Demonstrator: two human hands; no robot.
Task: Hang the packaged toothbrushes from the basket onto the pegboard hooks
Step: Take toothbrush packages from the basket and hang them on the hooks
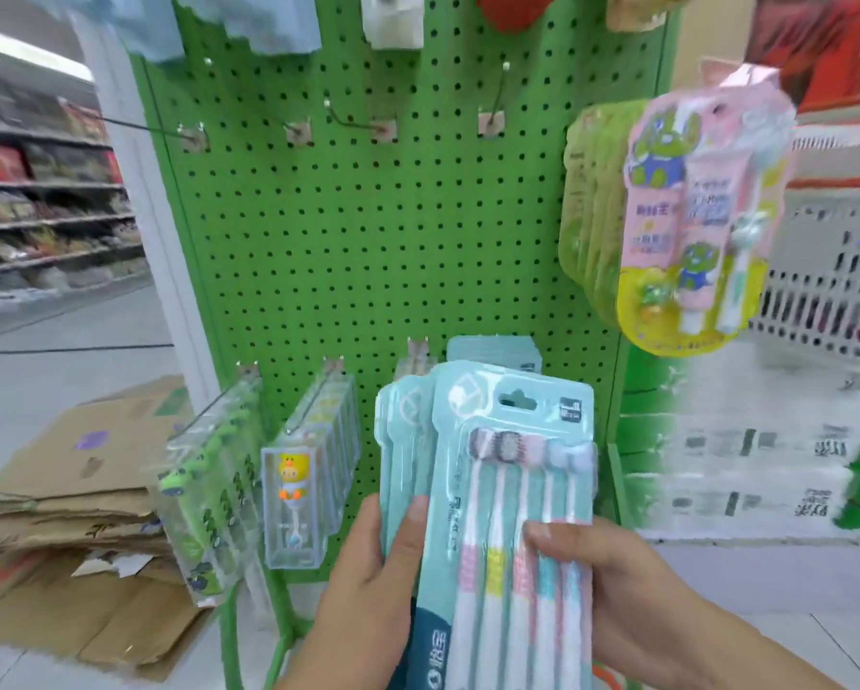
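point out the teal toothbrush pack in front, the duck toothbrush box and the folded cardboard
teal toothbrush pack [512, 415]: head view, card near hang hole
duck toothbrush box [293, 505]: head view, front face
folded cardboard [84, 470]: head view, top sheet

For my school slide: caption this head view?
Both hands hold teal toothbrush packs before a green pegboard.

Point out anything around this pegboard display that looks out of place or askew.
Flattened cardboard boxes lie in an untidy heap on the floor left of the green pegboard. Several hooks in its upper row hang empty, and some look bent sideways. The hung packs look orderly.
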